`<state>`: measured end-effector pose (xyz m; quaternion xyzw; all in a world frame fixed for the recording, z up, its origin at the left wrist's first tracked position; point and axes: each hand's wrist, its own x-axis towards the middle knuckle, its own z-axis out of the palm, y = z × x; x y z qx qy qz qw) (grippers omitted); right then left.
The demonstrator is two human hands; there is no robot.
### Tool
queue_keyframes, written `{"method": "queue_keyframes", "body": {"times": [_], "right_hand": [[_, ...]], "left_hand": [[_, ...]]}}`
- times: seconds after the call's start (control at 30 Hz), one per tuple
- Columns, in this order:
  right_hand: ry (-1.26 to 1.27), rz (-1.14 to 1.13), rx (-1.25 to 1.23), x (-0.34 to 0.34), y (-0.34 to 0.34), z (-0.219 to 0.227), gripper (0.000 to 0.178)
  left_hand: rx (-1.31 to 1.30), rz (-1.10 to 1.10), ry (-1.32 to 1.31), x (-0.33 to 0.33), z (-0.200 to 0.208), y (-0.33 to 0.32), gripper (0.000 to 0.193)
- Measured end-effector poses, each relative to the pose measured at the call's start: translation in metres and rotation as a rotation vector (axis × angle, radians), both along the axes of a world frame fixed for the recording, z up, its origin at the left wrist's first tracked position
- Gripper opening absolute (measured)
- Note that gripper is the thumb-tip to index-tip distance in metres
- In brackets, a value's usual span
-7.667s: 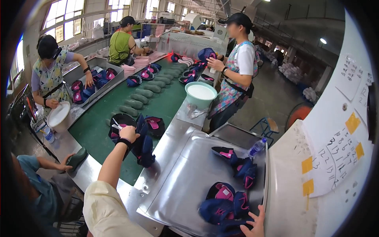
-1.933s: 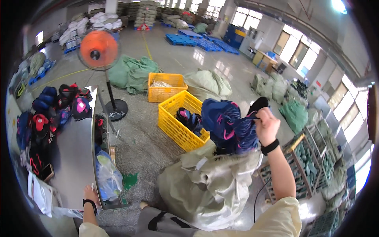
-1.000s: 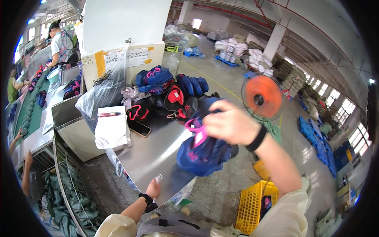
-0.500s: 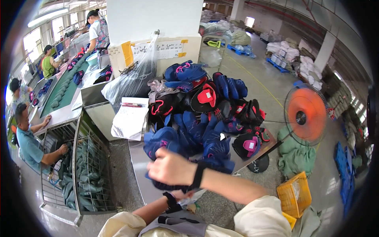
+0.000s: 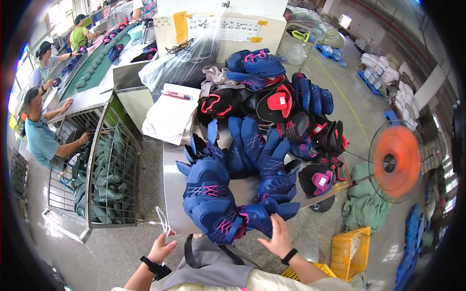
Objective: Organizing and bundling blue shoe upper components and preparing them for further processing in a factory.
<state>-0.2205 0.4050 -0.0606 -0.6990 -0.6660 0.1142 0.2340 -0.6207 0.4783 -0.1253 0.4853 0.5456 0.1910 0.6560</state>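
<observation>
At the table's front edge lies a clump of blue shoe uppers (image 5: 208,196) with pink laces. My left hand (image 5: 162,248), to the left of the clump, is closed on a loop of thin white string (image 5: 163,220) that sticks up above the fingers. On the other side my right hand (image 5: 277,238) has its fingers spread and holds nothing. Its fingertips are close to the nearest blue upper (image 5: 259,216); whether they touch it I cannot tell. More blue, black and red uppers are heaped behind, among them a black one with a red tongue (image 5: 278,101).
White paper sheets (image 5: 170,116) with a pen lie on the table's left. A wire cage cart (image 5: 114,194) holds dark green shoe forms, with a co-worker (image 5: 41,133) beside it. An orange fan (image 5: 395,160) stands right of the table, above a yellow crate (image 5: 349,254).
My right arm has drawn back from across the blue uppers to the right, and its hand has opened. My left hand has moved out leftward with the white string. The view has shifted.
</observation>
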Motion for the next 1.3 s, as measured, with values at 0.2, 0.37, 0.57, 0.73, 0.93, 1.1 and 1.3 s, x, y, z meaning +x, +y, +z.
{"method": "queue_keyframes", "body": {"times": [0.2,0.37,0.57,0.73,0.93,1.1,1.3], "right_hand": [[-0.213,0.09,-0.092,-0.035,0.067,-0.006,0.081],[-0.481,0.136,0.113,-0.02,0.085,-0.004,0.076],[-0.358,0.097,-0.11,-0.011,0.066,-0.011,0.07],[-0.229,0.28,-0.446,0.019,0.101,0.026,0.07],[-0.217,0.83,-0.558,0.053,0.19,0.05,0.046],[-0.438,0.679,0.103,0.053,0.338,0.042,0.039],[-0.89,0.688,0.157,0.053,0.381,0.011,0.027]], "left_hand": [[0.091,0.226,-0.27,0.107,-0.019,0.066,0.089],[0.913,0.148,0.374,0.124,0.006,0.098,0.079],[1.009,-0.262,0.252,0.143,0.074,0.087,0.056],[0.662,-0.039,0.224,0.087,0.026,0.119,0.034],[0.857,0.201,0.442,0.079,0.102,0.131,0.025],[1.08,-0.348,0.412,0.188,0.136,0.192,0.026],[0.979,-0.109,0.533,0.268,0.109,0.253,0.044]]}}
